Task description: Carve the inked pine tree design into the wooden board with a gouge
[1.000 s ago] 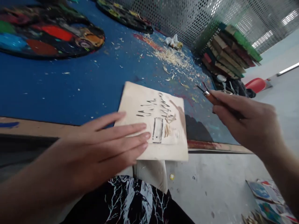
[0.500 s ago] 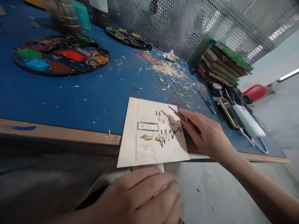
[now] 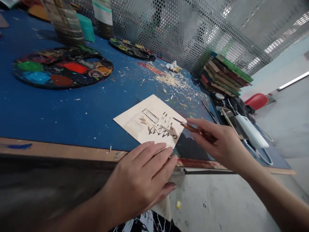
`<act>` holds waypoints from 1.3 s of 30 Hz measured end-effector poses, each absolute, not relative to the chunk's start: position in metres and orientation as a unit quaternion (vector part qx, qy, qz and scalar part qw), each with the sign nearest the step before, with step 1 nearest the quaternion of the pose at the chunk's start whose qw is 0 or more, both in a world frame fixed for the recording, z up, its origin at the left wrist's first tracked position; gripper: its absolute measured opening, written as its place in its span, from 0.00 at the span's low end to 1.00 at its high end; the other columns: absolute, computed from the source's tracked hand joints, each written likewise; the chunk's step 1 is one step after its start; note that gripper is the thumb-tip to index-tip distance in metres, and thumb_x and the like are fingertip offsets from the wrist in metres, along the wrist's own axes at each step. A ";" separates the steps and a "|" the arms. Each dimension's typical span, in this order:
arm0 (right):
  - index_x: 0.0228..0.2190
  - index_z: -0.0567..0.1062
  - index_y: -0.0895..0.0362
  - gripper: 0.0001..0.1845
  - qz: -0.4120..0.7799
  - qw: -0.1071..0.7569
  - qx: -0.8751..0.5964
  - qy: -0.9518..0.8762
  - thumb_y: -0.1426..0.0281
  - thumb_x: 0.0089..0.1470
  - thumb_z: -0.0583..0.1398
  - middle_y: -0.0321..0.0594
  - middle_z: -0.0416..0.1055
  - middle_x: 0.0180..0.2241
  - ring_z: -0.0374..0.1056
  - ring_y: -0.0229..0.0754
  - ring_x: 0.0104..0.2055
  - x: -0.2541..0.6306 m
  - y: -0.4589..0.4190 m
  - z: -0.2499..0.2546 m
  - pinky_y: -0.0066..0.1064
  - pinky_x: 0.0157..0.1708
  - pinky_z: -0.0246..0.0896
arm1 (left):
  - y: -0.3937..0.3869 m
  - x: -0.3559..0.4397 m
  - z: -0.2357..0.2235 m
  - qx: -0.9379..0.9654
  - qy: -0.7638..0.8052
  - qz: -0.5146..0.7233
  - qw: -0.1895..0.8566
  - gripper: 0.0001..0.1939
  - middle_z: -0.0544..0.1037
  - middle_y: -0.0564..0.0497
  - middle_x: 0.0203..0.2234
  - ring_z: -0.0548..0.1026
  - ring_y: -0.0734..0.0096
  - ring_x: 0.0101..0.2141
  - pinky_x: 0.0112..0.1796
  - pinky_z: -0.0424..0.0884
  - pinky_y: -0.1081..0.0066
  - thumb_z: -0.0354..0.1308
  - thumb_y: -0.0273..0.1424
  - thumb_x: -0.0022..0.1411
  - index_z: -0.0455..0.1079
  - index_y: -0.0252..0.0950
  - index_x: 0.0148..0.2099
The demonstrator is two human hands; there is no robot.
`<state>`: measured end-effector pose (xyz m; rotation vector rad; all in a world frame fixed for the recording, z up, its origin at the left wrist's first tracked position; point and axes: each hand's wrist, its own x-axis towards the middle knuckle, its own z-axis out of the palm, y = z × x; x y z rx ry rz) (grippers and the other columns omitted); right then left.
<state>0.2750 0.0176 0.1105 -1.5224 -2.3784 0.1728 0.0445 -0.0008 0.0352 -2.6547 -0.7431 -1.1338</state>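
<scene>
A pale square board with black painted marks and small brownish cut patches lies turned cornerwise on the blue table. The fingers of my left hand stretch flat over its near edge, with the thumb lower, in front of the table edge. My right hand is closed around the wooden handle of a carving gouge. Its thin metal shaft points left, over the right part of the board near the zigzag marks. Whether the tip touches the surface I cannot tell.
Wood shavings lie beyond the board. A paint palette sits at left, a second palette behind it, near a cloudy jar. At right are a pen-like tool, stacked books, a phone and a white power bank.
The board has turned clockwise and shifted onto the table. My left hand has risen from below onto its near edge. My right hand still holds the gouge, slightly lower in view.
</scene>
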 end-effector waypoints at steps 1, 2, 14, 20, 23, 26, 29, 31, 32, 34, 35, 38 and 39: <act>0.45 0.73 0.58 0.13 0.080 0.156 -0.537 -0.825 0.68 0.59 0.56 0.33 0.67 0.22 0.60 0.33 0.21 0.268 0.018 0.111 0.26 0.22 0.54 | -0.005 0.049 0.029 -0.881 -0.260 -0.383 0.099 0.16 0.77 0.45 0.46 0.75 0.59 0.47 0.46 0.75 0.58 0.53 0.36 0.66 0.71 0.30 0.49; 0.41 0.73 0.58 0.11 0.099 0.157 -0.542 -0.820 0.67 0.58 0.57 0.30 0.63 0.20 0.56 0.32 0.20 0.260 0.018 0.110 0.25 0.21 0.52 | -0.008 0.054 0.023 -0.873 -0.268 -0.391 0.116 0.16 0.77 0.44 0.47 0.75 0.58 0.48 0.46 0.76 0.58 0.53 0.36 0.65 0.71 0.30 0.49; 0.33 0.71 0.58 0.10 -0.048 0.153 -0.630 -0.760 0.64 0.51 0.62 0.34 0.63 0.21 0.58 0.36 0.23 0.262 0.116 0.100 0.26 0.23 0.46 | -0.006 0.049 0.018 -0.850 -0.250 -0.457 0.071 0.10 0.80 0.50 0.39 0.76 0.67 0.44 0.47 0.72 0.64 0.60 0.25 0.58 0.73 0.32 0.44; 0.50 0.67 0.54 0.15 0.030 0.104 -0.548 -0.830 0.68 0.63 0.51 0.39 0.74 0.33 0.70 0.37 0.29 0.273 0.056 0.119 0.26 0.29 0.61 | -0.004 0.066 0.016 -0.840 -0.342 -0.393 0.154 0.18 0.76 0.45 0.48 0.73 0.61 0.48 0.47 0.66 0.62 0.53 0.31 0.64 0.69 0.27 0.53; 0.48 0.71 0.51 0.14 0.087 0.061 -0.481 -0.870 0.71 0.63 0.52 0.39 0.76 0.39 0.73 0.36 0.37 0.260 0.023 0.125 0.26 0.35 0.64 | -0.006 0.074 0.012 -0.833 -0.345 -0.397 0.170 0.21 0.77 0.40 0.46 0.73 0.56 0.47 0.52 0.63 0.59 0.56 0.31 0.61 0.69 0.21 0.52; 0.51 0.71 0.51 0.16 0.087 0.037 -0.463 -0.881 0.71 0.64 0.52 0.36 0.75 0.32 0.71 0.34 0.30 0.251 0.016 0.130 0.25 0.28 0.62 | -0.007 0.080 0.009 -0.833 -0.336 -0.407 0.166 0.23 0.77 0.38 0.44 0.74 0.53 0.46 0.53 0.62 0.57 0.59 0.30 0.56 0.69 0.19 0.51; 0.50 0.73 0.54 0.16 0.066 0.009 -0.441 -0.895 0.70 0.64 0.51 0.36 0.72 0.27 0.69 0.35 0.26 0.246 0.023 0.133 0.26 0.24 0.58 | -0.007 0.086 0.006 -0.830 -0.326 -0.422 0.166 0.25 0.76 0.38 0.47 0.73 0.52 0.47 0.51 0.63 0.58 0.60 0.31 0.55 0.69 0.20 0.52; 0.48 0.73 0.56 0.16 0.057 -0.008 -0.431 -0.901 0.71 0.64 0.50 0.37 0.72 0.27 0.68 0.35 0.26 0.244 0.028 0.135 0.27 0.23 0.57 | -0.007 0.090 0.005 -0.826 -0.322 -0.430 0.169 0.24 0.76 0.38 0.47 0.73 0.53 0.47 0.50 0.64 0.59 0.60 0.31 0.56 0.69 0.20 0.51; 0.48 0.73 0.56 0.16 0.056 -0.018 -0.430 -0.901 0.71 0.64 0.50 0.37 0.72 0.27 0.68 0.36 0.26 0.243 0.030 0.136 0.27 0.23 0.57 | -0.008 0.092 0.004 -0.825 -0.322 -0.434 0.168 0.22 0.77 0.39 0.46 0.73 0.54 0.46 0.50 0.64 0.59 0.59 0.31 0.56 0.70 0.21 0.51; 0.47 0.73 0.55 0.16 0.059 -0.040 -0.434 -0.898 0.72 0.64 0.50 0.36 0.72 0.28 0.68 0.35 0.26 0.240 0.032 0.139 0.27 0.24 0.56 | -0.009 0.094 0.003 -0.822 -0.327 -0.436 0.166 0.19 0.77 0.40 0.45 0.73 0.55 0.46 0.50 0.64 0.59 0.57 0.29 0.58 0.71 0.22 0.50; 0.46 0.73 0.54 0.15 0.063 -0.052 -0.437 -0.896 0.73 0.64 0.49 0.35 0.72 0.27 0.68 0.35 0.26 0.238 0.032 0.141 0.27 0.24 0.56 | -0.010 0.095 0.003 -0.820 -0.331 -0.438 0.163 0.19 0.78 0.40 0.45 0.73 0.56 0.46 0.50 0.63 0.60 0.56 0.29 0.58 0.71 0.22 0.49; 0.39 0.74 0.53 0.15 0.081 -0.077 -0.455 -0.884 0.75 0.64 0.48 0.33 0.70 0.27 0.67 0.33 0.24 0.232 0.032 0.148 0.26 0.23 0.55 | -0.010 0.094 0.003 -0.818 -0.342 -0.439 0.143 0.17 0.77 0.40 0.46 0.72 0.56 0.48 0.50 0.63 0.60 0.53 0.26 0.59 0.70 0.22 0.49; 0.38 0.74 0.53 0.15 0.089 -0.086 -0.458 -0.881 0.75 0.63 0.48 0.33 0.70 0.26 0.66 0.32 0.24 0.230 0.031 0.150 0.26 0.22 0.54 | -0.010 0.094 0.003 -0.820 -0.338 -0.441 0.136 0.17 0.77 0.39 0.46 0.73 0.55 0.48 0.51 0.63 0.59 0.52 0.25 0.59 0.71 0.22 0.49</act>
